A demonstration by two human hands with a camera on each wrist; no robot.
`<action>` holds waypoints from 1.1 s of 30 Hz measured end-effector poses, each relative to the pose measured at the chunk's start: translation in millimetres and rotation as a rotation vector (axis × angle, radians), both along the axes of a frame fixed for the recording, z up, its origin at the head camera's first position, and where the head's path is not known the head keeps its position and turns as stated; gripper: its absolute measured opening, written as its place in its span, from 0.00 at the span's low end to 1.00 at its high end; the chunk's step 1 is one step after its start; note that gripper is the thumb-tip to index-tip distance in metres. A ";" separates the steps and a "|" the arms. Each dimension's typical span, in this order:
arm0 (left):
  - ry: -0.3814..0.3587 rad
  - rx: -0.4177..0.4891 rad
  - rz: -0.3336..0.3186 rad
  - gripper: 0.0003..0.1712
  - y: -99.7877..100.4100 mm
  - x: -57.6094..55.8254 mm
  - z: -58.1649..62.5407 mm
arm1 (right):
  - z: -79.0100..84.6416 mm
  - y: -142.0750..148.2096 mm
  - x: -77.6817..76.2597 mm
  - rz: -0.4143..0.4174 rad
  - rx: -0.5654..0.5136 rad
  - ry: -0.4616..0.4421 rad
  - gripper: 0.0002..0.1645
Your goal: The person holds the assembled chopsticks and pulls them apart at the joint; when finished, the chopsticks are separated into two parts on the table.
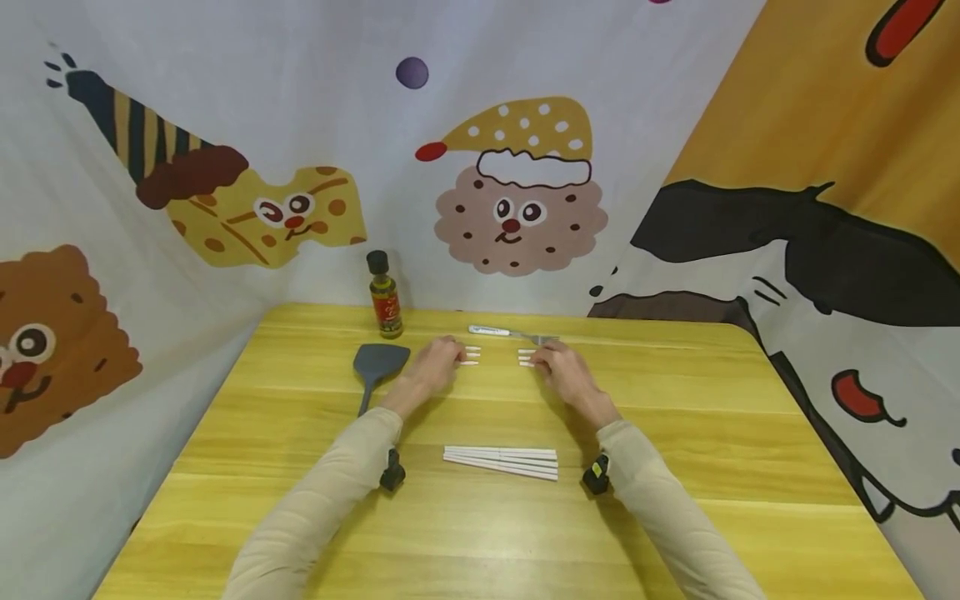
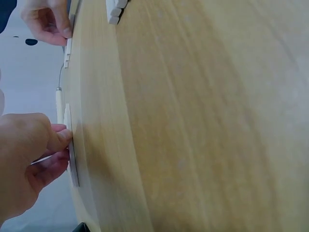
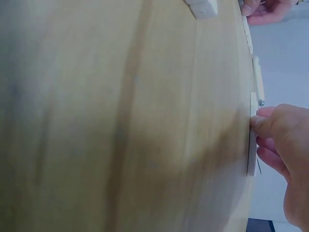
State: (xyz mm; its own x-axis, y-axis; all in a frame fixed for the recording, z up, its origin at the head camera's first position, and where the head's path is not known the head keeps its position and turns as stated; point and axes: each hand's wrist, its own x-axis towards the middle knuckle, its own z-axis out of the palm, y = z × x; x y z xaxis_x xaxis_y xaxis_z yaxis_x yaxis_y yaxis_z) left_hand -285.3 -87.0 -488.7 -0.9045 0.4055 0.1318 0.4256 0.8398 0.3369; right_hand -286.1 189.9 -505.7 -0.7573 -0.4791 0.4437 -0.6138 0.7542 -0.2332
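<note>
My left hand (image 1: pixel 435 367) is at the back of the table, its thumb and fingers pinching thin white sticks (image 2: pixel 73 164). Three tapered stick tips (image 1: pixel 471 356) poke out to its right. Across a short gap, my right hand (image 1: pixel 566 372) pinches other white sticks (image 3: pixel 252 150), with three ends (image 1: pixel 526 357) showing on its left. These sticks lie low along the tabletop, and the fingers hide part of them. Nearer me, several more long white sticks (image 1: pixel 502 461) lie in a slight fan between my forearms.
Just behind the hands lies a fork (image 1: pixel 491 331) with a pale handle. A dark-capped bottle (image 1: pixel 386 300) stands at the back left. A grey spatula (image 1: pixel 380 360) lies left of my left hand, its handle partly behind my arm. A printed cloth (image 1: pixel 517 50) hangs behind the wooden table (image 1: pixel 495 542).
</note>
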 end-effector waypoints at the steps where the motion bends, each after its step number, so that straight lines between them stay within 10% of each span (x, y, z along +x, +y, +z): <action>1: -0.002 0.003 0.001 0.11 0.4 0.2 0.1 | -0.3 0.3 -0.1 -0.001 0.000 0.000 0.07; 19: -0.008 0.071 -0.014 0.09 -3.7 7.3 2.3 | 11.3 -4.3 26.9 0.077 -0.043 0.078 0.08; 28: 0.116 0.069 -0.088 0.06 -9.3 29.4 16.1 | 30.4 -21.8 66.4 0.147 -0.054 -0.162 0.09; 33: 0.036 0.072 -0.130 0.05 -7.1 52.2 23.0 | 35.0 -23.9 87.4 0.188 -0.029 -0.320 0.11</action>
State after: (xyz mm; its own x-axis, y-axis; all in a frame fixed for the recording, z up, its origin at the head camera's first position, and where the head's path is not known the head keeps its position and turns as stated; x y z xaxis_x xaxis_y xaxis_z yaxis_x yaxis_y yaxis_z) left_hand -233.1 -94.1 -465.7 -0.8389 0.5077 0.1962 0.5425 0.7509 0.3766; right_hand -198.7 166.0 -470.7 -0.7598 -0.6139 0.2139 -0.6336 0.6256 -0.4551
